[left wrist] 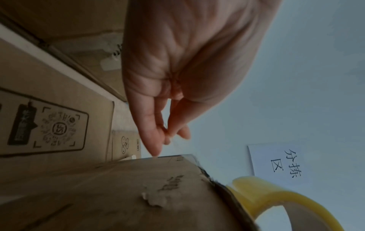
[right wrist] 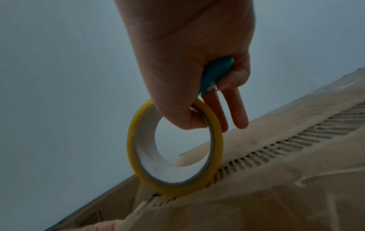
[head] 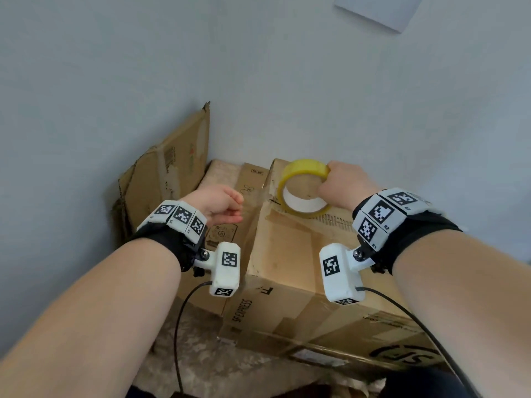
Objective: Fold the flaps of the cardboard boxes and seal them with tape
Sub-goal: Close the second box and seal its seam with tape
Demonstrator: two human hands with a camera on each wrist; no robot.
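Observation:
A brown cardboard box [head: 287, 254] with its top flaps folded shut stands in front of me; worn old tape runs along its seam [right wrist: 296, 140]. My right hand [head: 327, 179] grips a yellow tape roll [head: 301, 168] on edge at the box's far left top edge. In the right wrist view its thumb goes through the roll [right wrist: 134, 140], and a teal cutter [right wrist: 215, 73] is tucked in the palm. A clear strip runs from the roll down over the box's left edge. My left hand [head: 235, 208] is beside that edge, its thumb and fingers [left wrist: 156, 140] pinching the strip's thin end.
A second box [head: 250, 179] sits behind on the left, and flattened cardboard [head: 172, 173] leans in the corner. Another carton [head: 316, 334] lies under the box. Grey walls close in behind; a paper sign [left wrist: 280, 162] hangs on one. Mottled floor [head: 215, 363] lies below.

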